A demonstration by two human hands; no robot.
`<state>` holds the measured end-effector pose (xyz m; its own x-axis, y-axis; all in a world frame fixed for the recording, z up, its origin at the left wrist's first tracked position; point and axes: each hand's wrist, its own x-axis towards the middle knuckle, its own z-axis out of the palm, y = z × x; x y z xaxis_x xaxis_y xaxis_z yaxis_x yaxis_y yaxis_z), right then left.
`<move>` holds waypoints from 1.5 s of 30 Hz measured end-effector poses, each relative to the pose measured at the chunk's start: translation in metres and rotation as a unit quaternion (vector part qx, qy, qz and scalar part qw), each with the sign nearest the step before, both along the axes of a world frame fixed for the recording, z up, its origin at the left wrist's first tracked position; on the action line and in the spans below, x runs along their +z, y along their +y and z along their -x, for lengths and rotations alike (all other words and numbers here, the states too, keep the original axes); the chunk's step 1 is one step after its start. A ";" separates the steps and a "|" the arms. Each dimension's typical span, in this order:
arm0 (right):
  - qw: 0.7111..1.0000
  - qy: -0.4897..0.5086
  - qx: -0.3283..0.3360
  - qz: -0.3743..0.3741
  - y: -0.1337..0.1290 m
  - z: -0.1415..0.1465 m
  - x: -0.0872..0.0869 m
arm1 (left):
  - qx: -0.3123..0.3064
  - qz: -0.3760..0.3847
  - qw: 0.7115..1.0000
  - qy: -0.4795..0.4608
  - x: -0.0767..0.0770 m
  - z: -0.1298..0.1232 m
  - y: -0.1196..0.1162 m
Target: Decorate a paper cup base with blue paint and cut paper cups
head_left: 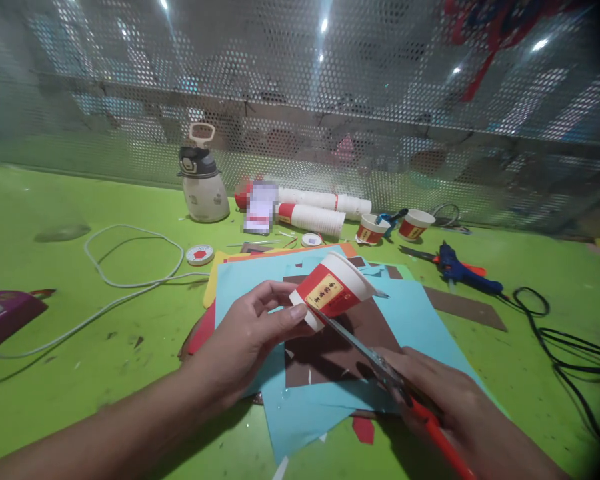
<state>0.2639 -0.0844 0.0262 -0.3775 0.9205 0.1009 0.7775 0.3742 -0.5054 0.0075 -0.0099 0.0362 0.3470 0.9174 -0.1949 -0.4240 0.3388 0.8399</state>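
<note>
My left hand (260, 327) grips a red and white paper cup (337, 283) near its base, thumb on the near side. The cup lies tilted, its wide rim facing right. In my right hand (445, 387) is a pair of scissors (365, 350) with red handles, the fingers wrapped around them. The scissors' blade tips touch the cup's lower edge by my left thumb. Below both hands lie a dark brown sheet (340, 360) and light blue sheets of paper (415, 313).
A glue gun (465, 270) with a black cord lies at right. Behind the paper are stacked paper cups (315, 219), two cut cups, a phone (261, 208) and a bottle (205, 193). A white cable (130, 287) loops at left near a purple object (13, 317). Perforated mesh closes the back.
</note>
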 end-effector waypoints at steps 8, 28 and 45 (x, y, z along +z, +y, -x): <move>0.998 -0.007 0.028 0.054 -0.002 -0.003 -0.006 | -0.001 0.001 1.000 -0.017 -0.001 -0.002 -0.001; 1.000 -0.021 0.009 0.010 -0.003 0.001 -0.010 | 0.034 -0.045 0.994 0.090 -0.004 0.000 -0.001; 1.000 0.001 0.023 0.018 -0.003 0.009 -0.003 | 0.037 -0.060 0.995 0.063 -0.005 -0.003 -0.006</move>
<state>0.2546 -0.0870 0.0233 -0.4186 0.9056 0.0684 0.7593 0.3903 -0.5206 0.0103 -0.0158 0.0315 0.2566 0.9590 -0.1206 -0.3322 0.2046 0.9207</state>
